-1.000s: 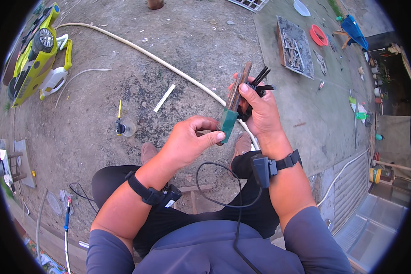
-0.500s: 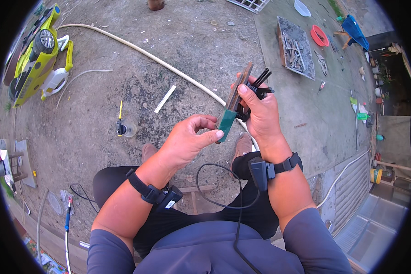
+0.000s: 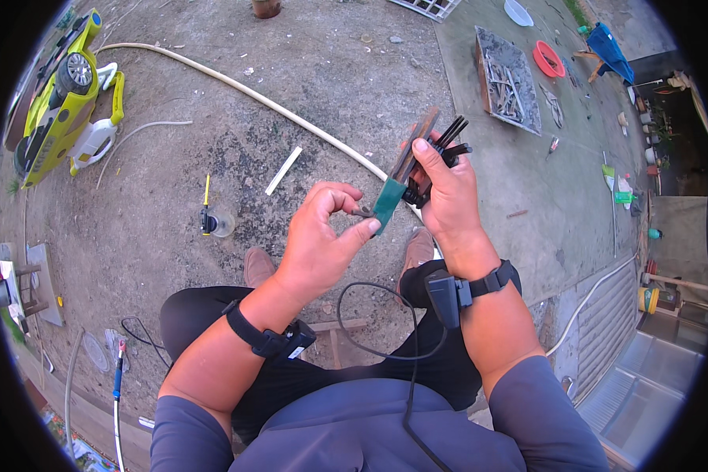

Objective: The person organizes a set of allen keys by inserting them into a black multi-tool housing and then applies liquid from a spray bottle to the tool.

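Note:
My right hand (image 3: 447,197) grips a bundle of thin black rods (image 3: 451,140) together with a flat brownish blade that has a green end (image 3: 399,182). My left hand (image 3: 322,240) pinches the green lower end of that blade between thumb and forefinger. Both hands are raised in front of my chest, close together. I am seated, knees and brown shoes (image 3: 257,265) below the hands. Each wrist wears a black band with a small device, and a black cable (image 3: 374,334) hangs from them.
A long pale hose (image 3: 236,86) crosses the dirt ground. A yellow-green machine (image 3: 59,98) lies far left. A white strip (image 3: 283,170) and a small yellow-handled tool (image 3: 207,208) lie ahead. A tray of metal pieces (image 3: 509,79) and a red bowl (image 3: 548,59) are at upper right.
My left hand has shifted slightly along the green end of the blade and its fingers have curled tighter. The right hand keeps the bundle almost still.

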{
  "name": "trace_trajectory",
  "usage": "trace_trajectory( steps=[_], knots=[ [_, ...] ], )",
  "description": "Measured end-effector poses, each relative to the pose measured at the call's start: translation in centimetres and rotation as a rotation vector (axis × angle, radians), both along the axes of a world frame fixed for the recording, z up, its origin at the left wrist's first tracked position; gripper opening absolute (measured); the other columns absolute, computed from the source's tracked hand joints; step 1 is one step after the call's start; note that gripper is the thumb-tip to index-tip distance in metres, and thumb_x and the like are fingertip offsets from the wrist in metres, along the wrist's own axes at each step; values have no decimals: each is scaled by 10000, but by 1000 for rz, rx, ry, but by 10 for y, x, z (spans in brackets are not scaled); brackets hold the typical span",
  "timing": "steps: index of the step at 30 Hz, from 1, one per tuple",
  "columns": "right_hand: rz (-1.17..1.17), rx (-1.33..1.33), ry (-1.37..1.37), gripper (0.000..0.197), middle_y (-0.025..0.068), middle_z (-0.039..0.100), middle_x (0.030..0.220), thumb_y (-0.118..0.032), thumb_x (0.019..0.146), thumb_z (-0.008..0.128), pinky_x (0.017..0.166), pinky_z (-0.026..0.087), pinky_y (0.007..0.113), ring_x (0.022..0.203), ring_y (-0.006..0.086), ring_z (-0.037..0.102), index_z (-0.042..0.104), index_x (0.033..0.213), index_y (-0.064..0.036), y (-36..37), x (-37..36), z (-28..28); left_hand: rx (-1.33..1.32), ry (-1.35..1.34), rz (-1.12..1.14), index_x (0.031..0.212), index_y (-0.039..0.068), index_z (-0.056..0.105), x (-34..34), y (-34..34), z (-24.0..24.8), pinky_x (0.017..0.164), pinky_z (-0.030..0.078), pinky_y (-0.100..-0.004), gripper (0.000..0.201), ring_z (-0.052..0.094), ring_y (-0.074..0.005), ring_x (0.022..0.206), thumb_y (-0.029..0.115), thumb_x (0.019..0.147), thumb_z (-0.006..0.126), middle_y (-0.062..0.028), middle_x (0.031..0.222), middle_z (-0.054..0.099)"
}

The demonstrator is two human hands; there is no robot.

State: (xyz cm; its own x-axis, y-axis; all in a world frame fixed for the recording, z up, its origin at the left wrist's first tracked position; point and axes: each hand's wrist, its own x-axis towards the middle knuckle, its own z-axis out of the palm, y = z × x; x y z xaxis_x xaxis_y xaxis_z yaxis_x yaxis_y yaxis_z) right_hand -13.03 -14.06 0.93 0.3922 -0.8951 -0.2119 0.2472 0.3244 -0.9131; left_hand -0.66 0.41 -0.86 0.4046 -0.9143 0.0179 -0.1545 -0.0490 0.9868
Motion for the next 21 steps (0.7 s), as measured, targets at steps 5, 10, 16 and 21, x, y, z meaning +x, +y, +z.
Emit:
trace_trajectory(
  steps=[5,10,16,21],
  knots=[
    [-43,197,-82,220,63,658,961,-199,912,659,776,535,327,883,166,641,616,1081,-65,-10,-5,-5,-34,-163,-29,1184,14,527,-11,3,-3,1003,425,-371,468,519,-231,1197,106,790,760,-147,1285,520],
    [0,333,-98,163,31,639,861,-223,907,673,653,541,308,735,149,632,584,980,-108,-1,0,-10,-40,-65,47,1192,-2,537,-17,1,2,865,485,-343,407,611,-239,985,144,854,710,-139,1124,598],
    [164,388,47,295,83,657,908,-342,940,614,695,558,346,763,200,653,588,1021,-60,5,2,-5,11,310,114,1224,3,538,1,0,15,764,472,-243,323,586,-87,857,179,959,597,-35,966,638],
    [261,336,231,372,79,636,861,-398,963,553,696,566,367,727,205,645,585,1034,-34,-11,-19,9,39,261,189,1123,6,604,45,-1,31,710,466,-227,267,574,-69,776,140,904,677,-14,868,639]
  ],
)
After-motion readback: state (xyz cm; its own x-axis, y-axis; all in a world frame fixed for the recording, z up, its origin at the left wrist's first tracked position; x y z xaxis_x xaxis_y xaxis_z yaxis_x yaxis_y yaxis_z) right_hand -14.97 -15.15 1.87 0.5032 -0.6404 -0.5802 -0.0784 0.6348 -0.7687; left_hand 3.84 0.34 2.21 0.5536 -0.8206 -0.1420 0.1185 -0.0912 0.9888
